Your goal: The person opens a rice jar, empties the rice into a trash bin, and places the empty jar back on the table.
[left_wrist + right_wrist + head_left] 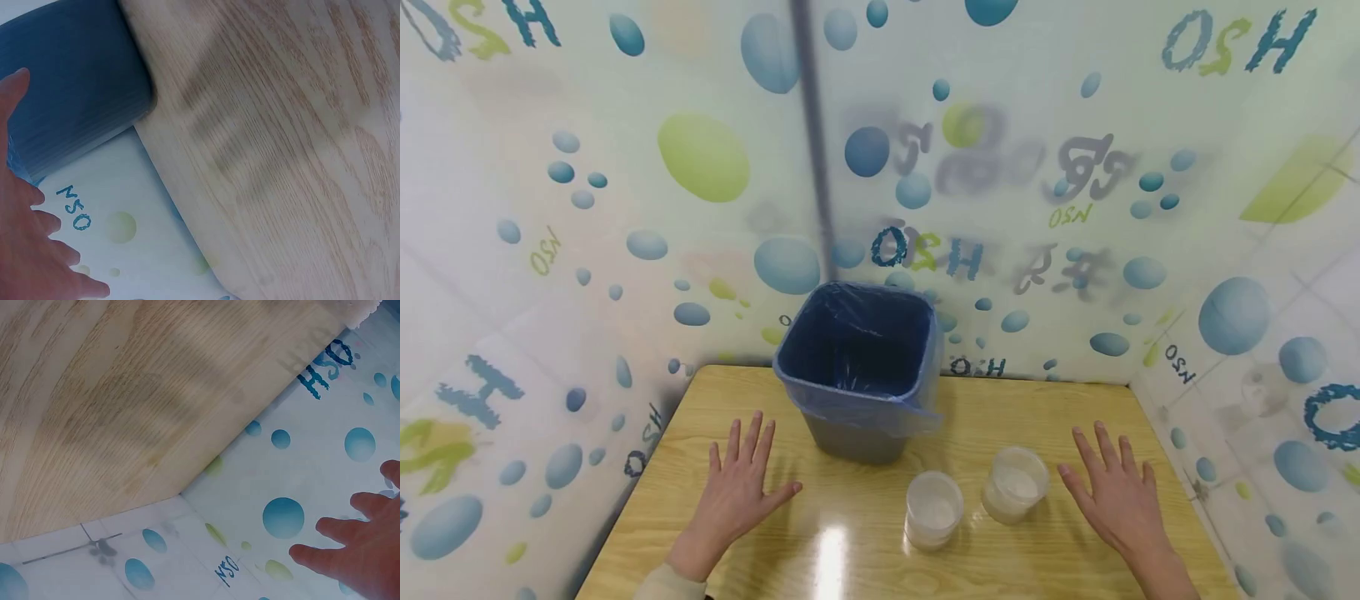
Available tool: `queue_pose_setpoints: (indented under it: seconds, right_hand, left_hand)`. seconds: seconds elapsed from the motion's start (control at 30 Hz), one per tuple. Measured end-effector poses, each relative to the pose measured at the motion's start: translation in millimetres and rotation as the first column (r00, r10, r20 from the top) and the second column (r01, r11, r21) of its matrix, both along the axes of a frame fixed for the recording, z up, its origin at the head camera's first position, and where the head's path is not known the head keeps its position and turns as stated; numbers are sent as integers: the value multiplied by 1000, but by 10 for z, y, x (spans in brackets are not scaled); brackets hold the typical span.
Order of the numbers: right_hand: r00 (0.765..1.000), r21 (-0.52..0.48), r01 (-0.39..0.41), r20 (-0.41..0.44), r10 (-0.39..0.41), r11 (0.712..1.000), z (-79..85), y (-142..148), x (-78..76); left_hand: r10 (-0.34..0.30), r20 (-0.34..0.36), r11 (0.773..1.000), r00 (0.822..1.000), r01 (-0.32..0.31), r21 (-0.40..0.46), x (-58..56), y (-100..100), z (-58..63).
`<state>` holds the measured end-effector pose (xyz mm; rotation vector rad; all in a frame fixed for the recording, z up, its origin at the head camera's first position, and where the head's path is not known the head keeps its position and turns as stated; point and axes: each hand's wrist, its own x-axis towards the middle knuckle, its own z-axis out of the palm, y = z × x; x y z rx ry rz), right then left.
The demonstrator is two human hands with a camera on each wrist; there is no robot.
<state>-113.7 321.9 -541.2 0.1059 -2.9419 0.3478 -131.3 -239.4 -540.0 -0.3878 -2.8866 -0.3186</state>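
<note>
My left hand (736,496) hovers over the left part of the table, fingers spread and straight, holding nothing. On the other side, my right hand (1116,500) is spread the same way with nothing in it. Between them stand two clear, whitish plastic cups (934,510), the second cup (1015,485) a little farther back and nearest my right hand. A dark blue-grey bin (859,433) with a thin translucent liner over its rim stands at the back, to the right of my left fingertips. In the left wrist view, the bin (75,81) shows behind the thumb.
The light wooden table (1037,567) reaches back to a wall covering (1000,208) printed with blue and green drops and lettering. Similar printed sheets close in the left and right sides. A glare spot lies on the tabletop near the front middle.
</note>
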Motion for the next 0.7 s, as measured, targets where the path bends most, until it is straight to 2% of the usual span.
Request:
queue_pose_setpoints:
  seconds: [0.33,0.57,0.7]
  right_hand:
    - [998,-13,-20,-59,19,1000,43,-90,43]
    - [993,-22,-62,-104,60,998,132,-249,66]
    - [987,-37,-83,-142,76,996,156,-376,79]
  left_hand:
    - [-14,-16,999,1000,14,29,34,55,3]
    - [-33,-28,997,999,35,64,53,144,14]
    - [-41,-38,994,998,45,100,86,229,-30]
